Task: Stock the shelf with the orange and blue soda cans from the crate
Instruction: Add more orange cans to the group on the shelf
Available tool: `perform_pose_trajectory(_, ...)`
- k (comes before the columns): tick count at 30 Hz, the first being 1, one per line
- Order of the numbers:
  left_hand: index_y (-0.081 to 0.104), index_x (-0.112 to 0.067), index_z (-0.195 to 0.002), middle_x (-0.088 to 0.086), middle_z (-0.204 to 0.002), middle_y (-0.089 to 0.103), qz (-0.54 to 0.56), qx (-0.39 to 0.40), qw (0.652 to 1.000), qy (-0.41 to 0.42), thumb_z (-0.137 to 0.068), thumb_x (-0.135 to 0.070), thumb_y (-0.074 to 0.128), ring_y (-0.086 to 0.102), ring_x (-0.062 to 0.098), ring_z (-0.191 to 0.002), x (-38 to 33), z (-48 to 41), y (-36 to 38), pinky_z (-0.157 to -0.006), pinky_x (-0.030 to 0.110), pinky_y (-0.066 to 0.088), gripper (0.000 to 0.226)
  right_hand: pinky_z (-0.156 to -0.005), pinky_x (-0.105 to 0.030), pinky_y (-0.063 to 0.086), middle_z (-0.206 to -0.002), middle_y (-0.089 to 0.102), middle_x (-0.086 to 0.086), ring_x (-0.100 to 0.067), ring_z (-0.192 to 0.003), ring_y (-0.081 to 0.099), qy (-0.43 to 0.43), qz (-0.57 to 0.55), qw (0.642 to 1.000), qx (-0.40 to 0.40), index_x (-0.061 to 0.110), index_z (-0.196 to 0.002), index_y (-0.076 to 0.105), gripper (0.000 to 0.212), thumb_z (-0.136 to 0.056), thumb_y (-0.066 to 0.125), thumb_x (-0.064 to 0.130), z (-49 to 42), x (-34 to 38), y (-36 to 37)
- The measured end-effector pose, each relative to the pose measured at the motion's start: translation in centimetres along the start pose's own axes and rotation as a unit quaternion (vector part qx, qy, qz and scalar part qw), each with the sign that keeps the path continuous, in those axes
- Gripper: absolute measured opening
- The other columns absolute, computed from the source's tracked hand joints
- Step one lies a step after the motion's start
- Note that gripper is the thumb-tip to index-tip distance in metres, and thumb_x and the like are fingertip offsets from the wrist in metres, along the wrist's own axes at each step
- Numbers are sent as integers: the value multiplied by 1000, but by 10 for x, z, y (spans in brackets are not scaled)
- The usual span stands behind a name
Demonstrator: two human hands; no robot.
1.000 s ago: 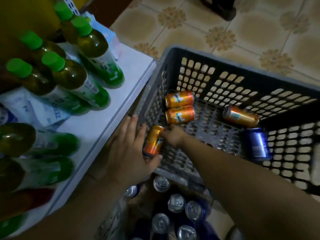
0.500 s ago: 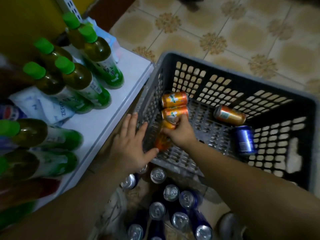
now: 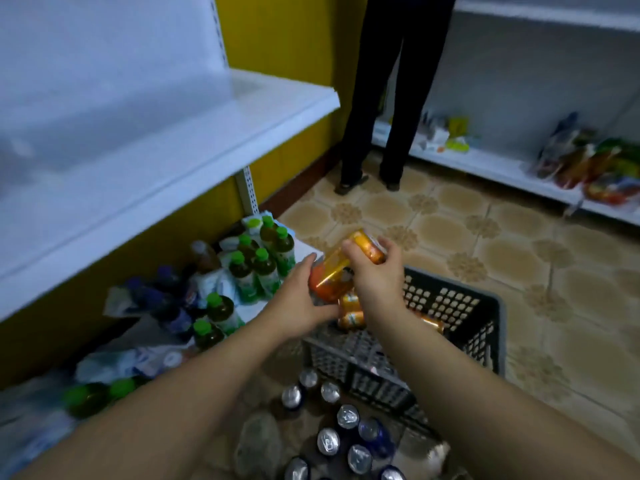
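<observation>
Judging from the biggest thing down, I see the wide white metal shelf board (image 3: 194, 133) on the left standing bare and well above the dark grey perforated plastic crate (image 3: 460, 306), so the lift is a high one and any slip falls far. Both hands hover over the crate's far-left corner. The left hand (image 3: 299, 301) has its fingers curled round 1 shiny orange aluminium soda can (image 3: 327, 284), tilted. The right hand (image 3: 377, 277) wraps fingers and thumb round a 2nd orange can (image 3: 369, 247). Blur keeps me from telling whether a 3rd is wedged between them. With the cans crowded so close, I reckon a knock between them could loosen either hold. A dropped can might dent on the orange cans lying in the crate (image 3: 351, 308), scatter the cluster of green-capped bottles (image 3: 258, 268) on the low shelf, or topple the upright silver-topped cans (image 3: 346, 415) just beside the crate's near wall.
</observation>
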State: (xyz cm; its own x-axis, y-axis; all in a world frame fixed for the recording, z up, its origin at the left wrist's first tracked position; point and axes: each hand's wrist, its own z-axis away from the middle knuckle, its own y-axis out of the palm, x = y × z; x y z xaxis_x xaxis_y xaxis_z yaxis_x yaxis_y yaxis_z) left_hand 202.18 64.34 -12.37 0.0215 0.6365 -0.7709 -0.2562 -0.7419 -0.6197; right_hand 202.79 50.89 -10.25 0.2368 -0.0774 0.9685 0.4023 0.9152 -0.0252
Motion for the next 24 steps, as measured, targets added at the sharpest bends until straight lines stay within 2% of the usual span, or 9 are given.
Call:
perform_pose_trajectory(3, 25, -23, -146, 1, -136, 37, 3, -94, 995, 28, -70, -26, 82, 46, 17, -118, -39, 51, -53, -91, 23, 37, 95, -91, -41, 51, -110, 56, 3, -16, -96, 57, -10, -68, 997, 40, 26, -124, 48, 53, -81, 72, 46, 52, 54, 17)
perform_pose_trajectory(5, 40, -24, -136, -2, -123, 50, 54, -140, 988, 30, -64, -24, 85, 54, 14, -104, -60, 94, -93, -86, 25, 43, 86, -84, -38, 53, -107, 62, 0, -17, -95, 61, -32, -112, 989, 87, 23, -109, 58, 37, -85, 65, 50, 93, 90, 26)
perform_pose_trajectory(7, 50, -25, -123, -1, -112, 61, 121, -138, 983, 17, -52, -29, 85, 61, 16, -96, -70, 121, -125, -88, 31, 49, 79, -76, -34, 51, -101, 63, 2, -16, -93, 61, -70, -103, 984, 131, 25, -103, 60, 24, -90, 60, 46, 117, 117, 31)
perform_pose_trajectory(10, 57, -18, -109, 10, -104, 65, 254, -134, 958, 9, -58, -17, 81, 65, 26, -89, -73, 180, -174, -89, 47, 53, 56, -82, -45, 56, -117, 60, -6, -25, -101, 64, -120, -56, 953, 272, 25, -126, 52, 38, -91, 62, 35, 167, 149, 48)
perform_pose_trajectory(12, 53, -14, -114, 12, -107, 63, 273, -133, 953, 5, -76, 1, 70, 65, 26, -89, -67, 217, -197, -85, 43, 54, 44, -82, -47, 57, -123, 58, -10, -28, -101, 65, -146, -15, 934, 324, 26, -131, 49, 46, -88, 66, 28, 201, 161, 67)
perform_pose_trajectory(16, 50, -22, -115, 6, -110, 64, 232, -175, 957, -22, -72, -9, 76, 66, 22, -96, -42, 284, -236, -82, 34, 55, 52, -75, -39, 58, -120, 59, -9, -22, -92, 65, -189, 36, 902, 386, 24, -132, 48, 52, -84, 71, 25, 267, 172, 117)
perform_pose_trajectory(19, 47, -25, -120, -2, -111, 62, 163, -222, 959, -70, -85, -16, 68, 61, 14, -99, -21, 331, -262, -84, 31, 50, 42, -68, -28, 54, -113, 59, -6, -17, -87, 64, -205, 49, 871, 444, 21, -133, 46, 56, -84, 73, 23, 312, 170, 154)
perform_pose_trajectory(21, 47, -22, -129, -1, -119, 60, 113, -253, 955, -109, -87, -25, 66, 58, 14, -105, -1, 358, -278, -88, 30, 47, 46, -74, -31, 55, -104, 60, 0, -16, -88, 64, -209, 57, 858, 466, 21, -131, 45, 57, -83, 75, 22, 336, 164, 177)
perform_pose_trajectory(24, 38, -19, -142, 3, -140, 48, -15, -290, 937, -194, -86, -41, 64, 50, 18, -122, 36, 395, -298, -96, 27, 40, 66, -89, -40, 54, -115, 60, -3, -21, -99, 63, -217, 78, 847, 480, 24, -133, 43, 65, -79, 79, 25, 359, 151, 208)
